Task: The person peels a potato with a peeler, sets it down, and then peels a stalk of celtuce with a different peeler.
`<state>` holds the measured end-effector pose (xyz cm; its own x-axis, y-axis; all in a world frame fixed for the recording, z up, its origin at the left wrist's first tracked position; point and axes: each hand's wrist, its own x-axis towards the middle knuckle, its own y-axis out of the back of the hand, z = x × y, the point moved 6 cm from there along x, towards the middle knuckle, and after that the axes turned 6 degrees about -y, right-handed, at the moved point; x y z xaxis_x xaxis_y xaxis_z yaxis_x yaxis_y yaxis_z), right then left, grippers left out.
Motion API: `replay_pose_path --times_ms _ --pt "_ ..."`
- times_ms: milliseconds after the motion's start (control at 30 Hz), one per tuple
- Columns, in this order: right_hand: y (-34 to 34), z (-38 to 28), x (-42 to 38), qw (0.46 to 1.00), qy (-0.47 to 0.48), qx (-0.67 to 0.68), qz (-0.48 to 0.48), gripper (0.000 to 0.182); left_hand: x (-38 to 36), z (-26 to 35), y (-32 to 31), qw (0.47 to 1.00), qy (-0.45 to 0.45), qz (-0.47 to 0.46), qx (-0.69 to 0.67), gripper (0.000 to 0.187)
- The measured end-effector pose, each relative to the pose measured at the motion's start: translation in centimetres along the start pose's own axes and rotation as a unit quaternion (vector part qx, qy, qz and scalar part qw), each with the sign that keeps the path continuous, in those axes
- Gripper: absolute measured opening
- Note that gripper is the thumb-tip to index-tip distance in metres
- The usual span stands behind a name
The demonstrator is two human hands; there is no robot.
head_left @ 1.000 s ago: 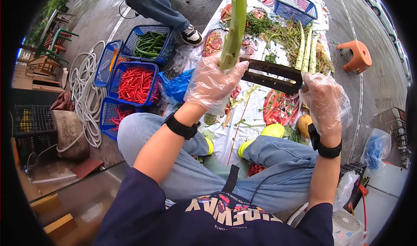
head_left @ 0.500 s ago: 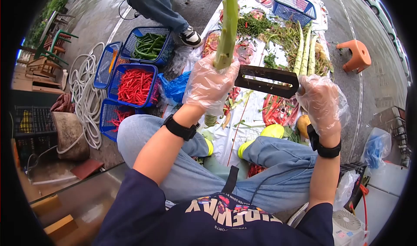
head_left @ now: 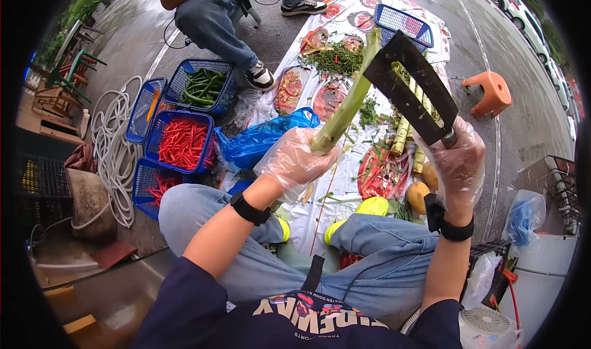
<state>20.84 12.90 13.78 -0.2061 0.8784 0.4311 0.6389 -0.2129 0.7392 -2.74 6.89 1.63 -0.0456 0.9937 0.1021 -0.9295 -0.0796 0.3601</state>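
My left hand [head_left: 300, 157], in a clear plastic glove, is closed around the lower end of a pale green celtuce stalk [head_left: 345, 110]. The stalk leans up and to the right, its top narrowing behind the blade's left side. Gloved as well, my right hand [head_left: 457, 161] grips the handle of a wide dark peeling knife [head_left: 420, 72] with a long slot through its blade. The blade is raised beside the stalk's upper part and overlaps it in this view. Behind the knife lie several peeled celtuce stalks [head_left: 401, 135], partly hidden.
Blue baskets with green peppers [head_left: 205, 89] and red chillies [head_left: 183, 143] stand at left. A blue plastic bag [head_left: 261, 141] lies on the printed sheet [head_left: 301, 210]. Potatoes [head_left: 417, 196] are near my right foot. An orange stool [head_left: 491, 93] stands right; another person's leg [head_left: 215, 32] is ahead.
The knife has swung from level beside the stalk's base to raised and tilted near its upper part. The stalk, upright before, now leans right. The camera view has shifted slightly.
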Motion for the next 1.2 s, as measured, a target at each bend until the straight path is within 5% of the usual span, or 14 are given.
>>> replay_pose_path --times_ms 67,300,367,967,1200 --pt "-0.3 -0.9 0.0 0.992 0.103 -0.068 0.0 0.023 -0.1 0.1 -0.5 0.999 -0.012 -0.036 -0.014 0.02" --pt "0.1 0.5 0.2 0.996 0.046 -0.072 -0.028 0.029 -0.5 -0.3 -1.5 0.991 -0.025 -0.128 -0.013 0.017" --pt "0.1 1.3 0.3 0.995 0.043 -0.078 -0.039 0.03 -0.4 0.3 -1.6 0.985 -0.094 -0.143 0.023 0.016" --pt "0.4 1.6 0.4 0.994 0.041 -0.075 -0.069 0.026 -0.6 0.7 -1.7 0.981 -0.086 -0.169 0.032 0.005" --pt "1.2 1.0 0.0 0.987 0.126 -0.097 0.02 0.023 -1.1 1.7 -1.6 0.974 -0.124 -0.179 0.062 0.011"
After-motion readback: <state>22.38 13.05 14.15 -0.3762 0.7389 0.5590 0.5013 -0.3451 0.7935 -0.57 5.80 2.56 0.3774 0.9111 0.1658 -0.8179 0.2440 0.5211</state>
